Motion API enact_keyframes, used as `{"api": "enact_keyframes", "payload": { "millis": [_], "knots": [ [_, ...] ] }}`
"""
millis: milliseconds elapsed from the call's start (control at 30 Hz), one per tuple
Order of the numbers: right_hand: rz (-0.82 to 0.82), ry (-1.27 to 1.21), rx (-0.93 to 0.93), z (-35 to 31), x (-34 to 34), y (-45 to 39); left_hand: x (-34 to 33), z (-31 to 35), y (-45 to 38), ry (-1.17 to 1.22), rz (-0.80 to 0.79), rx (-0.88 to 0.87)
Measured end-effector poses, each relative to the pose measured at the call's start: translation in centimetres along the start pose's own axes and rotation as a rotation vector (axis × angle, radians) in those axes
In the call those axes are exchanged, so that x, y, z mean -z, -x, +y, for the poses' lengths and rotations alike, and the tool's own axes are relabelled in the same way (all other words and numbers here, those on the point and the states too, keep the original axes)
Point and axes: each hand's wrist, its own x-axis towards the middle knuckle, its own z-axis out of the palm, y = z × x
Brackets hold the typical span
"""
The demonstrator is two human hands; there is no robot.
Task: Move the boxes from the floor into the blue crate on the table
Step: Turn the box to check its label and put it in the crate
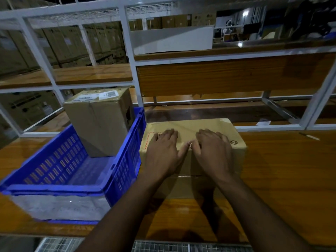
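From the head view: lay flat on the desk (281,170), a long cardboard box (205,127), just right of the blue crate (125,160) and touching or nearly touching its right wall. Ran left to right, that box's long axis, across the line of both forearms. Rested palm-down on its top near the front edge, both hands side by side, left hand (163,150) over the crate-side half, right hand (214,151) over the middle, thumbs almost meeting; fingers spread and fairly straight, pressing rather than curled round anything. Stood already inside the crate at its far end, a taller box (101,122) with a white label on top, leaving bare floor in the near half. Lay to the left of the hands, then, the free space; nearer it, the left hand. Probably called for a lift over the wall and a turn, since the box looked long for that gap
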Motion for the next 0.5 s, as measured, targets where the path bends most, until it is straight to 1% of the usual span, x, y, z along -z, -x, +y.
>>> {"api": "enact_keyframes", "payload": {
  "millis": [100, 200, 267, 367, 433, 500],
  "knots": [
    [0.002, 0.014, -0.03, -0.1, 0.0, -0.3, -0.1, 0.1, -0.1, 0.003, -0.007, -0.003],
    [-0.068, 0.066, -0.092, -0.3, 0.4, -2.2, 0.6, 0.2, -0.7, 0.024, 0.013, 0.027],
    [-0.1, 0.068, -0.1, -0.4, 0.7, -3.9, 1.3, 0.0, -2.4, 0.067, 0.024, 0.053],
    [-0.172, 0.059, -0.013, -0.8, 0.2, -4.9, 1.3, -0.5, -4.2, 0.098, -0.025, 0.024],
    [-0.259, 0.04, 0.075, -0.8, -0.3, -4.9, 0.5, -0.8, -4.3, 0.08, -0.111, -0.026],
    [-0.357, 0.033, 0.115, -0.4, -0.4, -5.2, 0.3, -1.1, -4.2, 0.076, -0.188, -0.054]
  ]
}}
